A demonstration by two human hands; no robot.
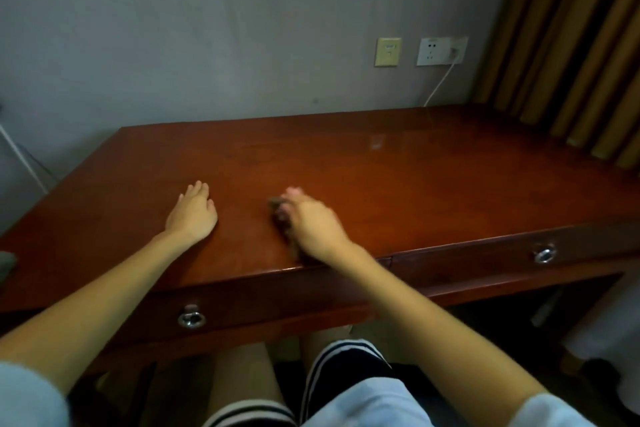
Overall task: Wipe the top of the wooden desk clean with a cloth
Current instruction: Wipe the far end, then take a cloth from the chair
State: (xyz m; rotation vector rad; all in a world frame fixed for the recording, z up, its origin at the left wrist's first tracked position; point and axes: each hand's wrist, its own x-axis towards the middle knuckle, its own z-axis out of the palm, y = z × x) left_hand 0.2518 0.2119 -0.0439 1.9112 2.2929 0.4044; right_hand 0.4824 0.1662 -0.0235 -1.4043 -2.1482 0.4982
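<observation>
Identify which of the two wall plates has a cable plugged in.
The white wall plate, nearer the curtain: a white cable hangs from it. The yellowish plate beside it has none.

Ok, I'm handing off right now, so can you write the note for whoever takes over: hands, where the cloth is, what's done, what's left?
Left hand: open, flat on the desk top, front left.
Right hand: fingers curled on the dark cloth, which it holds against the wood near the middle of the front edge. It is blurred, so probably moving.
Done: the cloth is in hand and on the desk. No wiped or dirty patches show, so progress cannot be judged.
Left: probably the far half and the right side by the curtain. Mind the white cable at the back right.
</observation>
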